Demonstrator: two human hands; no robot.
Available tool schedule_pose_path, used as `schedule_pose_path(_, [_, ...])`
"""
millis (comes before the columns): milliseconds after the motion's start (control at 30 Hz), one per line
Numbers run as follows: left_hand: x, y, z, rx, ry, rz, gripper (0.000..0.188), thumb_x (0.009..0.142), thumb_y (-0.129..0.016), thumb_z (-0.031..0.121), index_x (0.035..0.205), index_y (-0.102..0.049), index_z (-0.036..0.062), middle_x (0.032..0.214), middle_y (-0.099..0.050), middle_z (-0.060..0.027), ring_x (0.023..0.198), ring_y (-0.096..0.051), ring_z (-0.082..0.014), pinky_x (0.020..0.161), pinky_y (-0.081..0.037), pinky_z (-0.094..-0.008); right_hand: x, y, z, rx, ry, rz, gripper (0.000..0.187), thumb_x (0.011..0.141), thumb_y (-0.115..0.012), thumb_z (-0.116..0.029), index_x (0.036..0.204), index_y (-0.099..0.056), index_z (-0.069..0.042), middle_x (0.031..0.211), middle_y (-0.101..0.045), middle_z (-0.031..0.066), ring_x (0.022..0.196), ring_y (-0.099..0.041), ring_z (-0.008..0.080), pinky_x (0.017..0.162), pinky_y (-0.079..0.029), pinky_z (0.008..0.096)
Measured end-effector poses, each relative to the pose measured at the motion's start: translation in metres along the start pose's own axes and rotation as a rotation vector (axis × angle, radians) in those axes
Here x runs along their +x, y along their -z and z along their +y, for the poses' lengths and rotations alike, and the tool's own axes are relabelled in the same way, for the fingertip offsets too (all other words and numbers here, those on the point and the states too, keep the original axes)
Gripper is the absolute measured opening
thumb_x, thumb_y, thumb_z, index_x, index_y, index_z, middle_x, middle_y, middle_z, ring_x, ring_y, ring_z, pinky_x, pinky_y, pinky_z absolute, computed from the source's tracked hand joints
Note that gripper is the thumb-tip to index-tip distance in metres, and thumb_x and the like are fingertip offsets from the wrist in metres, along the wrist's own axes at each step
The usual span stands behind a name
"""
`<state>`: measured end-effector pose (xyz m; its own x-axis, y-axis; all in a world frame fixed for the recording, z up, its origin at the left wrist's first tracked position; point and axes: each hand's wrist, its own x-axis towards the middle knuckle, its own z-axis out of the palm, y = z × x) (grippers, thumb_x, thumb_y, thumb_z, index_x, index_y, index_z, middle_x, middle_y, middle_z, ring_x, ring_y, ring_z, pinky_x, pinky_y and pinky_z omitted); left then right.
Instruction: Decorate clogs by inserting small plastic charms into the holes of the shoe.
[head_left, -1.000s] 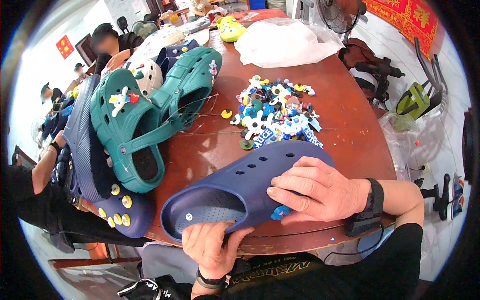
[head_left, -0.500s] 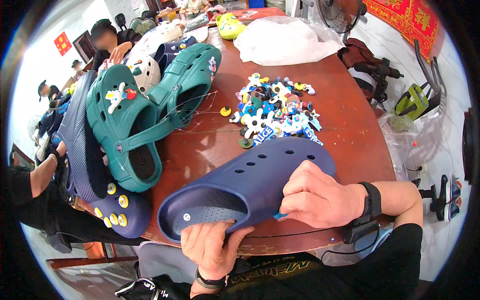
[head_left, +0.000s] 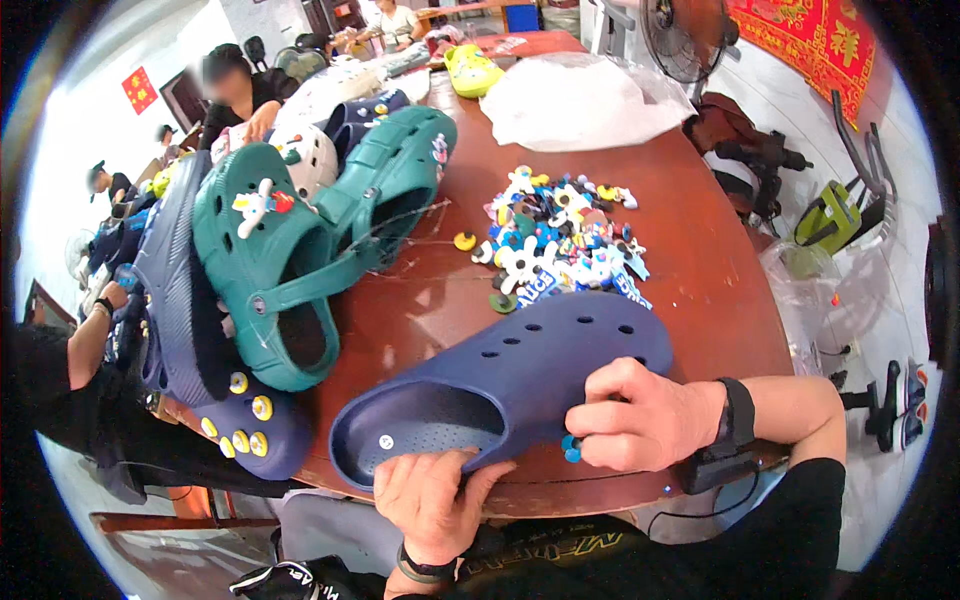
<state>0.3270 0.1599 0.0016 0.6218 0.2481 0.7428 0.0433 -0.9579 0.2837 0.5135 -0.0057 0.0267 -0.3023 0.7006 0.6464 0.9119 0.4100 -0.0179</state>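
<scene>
At the near edge of the worktop (head_left: 700,235), the navy clog (head_left: 535,370) is gripped by its rim in the left hand (head_left: 425,505); a blue charm (head_left: 571,449) seems pinched by the right hand (head_left: 640,415). The clog is best braced firmly against twisting.

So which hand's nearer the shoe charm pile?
Right. Right hand: at the toe end of the navy clog, across it from the shoe charm pile. Left hand: gripping the clog's opening, farther off.

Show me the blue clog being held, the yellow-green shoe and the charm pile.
Blue clog (head_left: 535,382), head view: on its upper.
Yellow-green shoe (head_left: 472,72), head view: on its upper.
Charm pile (head_left: 562,237), head view: around its middle.
</scene>
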Motion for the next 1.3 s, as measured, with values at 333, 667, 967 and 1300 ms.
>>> schedule_pose_path(333, [0.000,0.000,-0.004,-0.027,-0.016,-0.002,0.033,0.061,-0.086,0.026,0.080,-0.064,0.0099,0.066,-0.061,0.0009,0.057,-0.054,-0.0181,0.060,-0.036,-0.0302,0.009,0.012,-0.004,0.063,-0.168,-0.009,0.028,0.076,-0.068,-0.005,0.103,-0.058,-0.009,0.102,-0.056,0.0082,0.092,-0.054,0.0276,0.078,-0.048,0.0361])
schedule_pose_path(667, [-0.009,0.008,0.002,-0.041,0.032,-0.069,0.040,0.056,-0.088,0.027,0.079,-0.061,0.0081,0.069,-0.059,-0.0051,0.062,-0.054,-0.0256,0.061,-0.037,-0.0361,0.008,0.019,0.000,-0.195,-0.255,-0.098,0.040,0.077,-0.075,-0.033,0.095,-0.053,-0.005,0.081,-0.048,0.0103,0.073,-0.052,0.0275,0.065,-0.044,0.0365])
schedule_pose_path(967, [-0.009,-0.005,-0.004,-0.002,0.034,0.035,0.042,0.057,-0.087,0.017,0.090,-0.064,0.0048,0.078,-0.060,-0.0088,0.069,-0.053,-0.0301,0.066,-0.040,-0.0383,-0.009,0.024,0.027,-0.052,-0.293,0.002,0.022,0.084,-0.069,-0.017,0.095,-0.055,-0.004,0.082,-0.055,0.0101,0.075,-0.059,0.0297,0.063,-0.049,0.0369])
schedule_pose_path(1300, [-0.030,-0.012,-0.018,-0.033,0.052,0.074,0.053,0.055,-0.088,0.011,0.102,-0.065,-0.0006,0.090,-0.066,-0.0140,0.078,-0.059,-0.0372,0.074,-0.044,-0.0414,-0.052,0.075,-0.017,0.149,-0.627,-0.291,0.007,0.092,-0.056,-0.010,0.096,-0.054,-0.003,0.085,-0.056,0.0127,0.077,-0.057,0.0327,0.067,-0.046,0.0393])
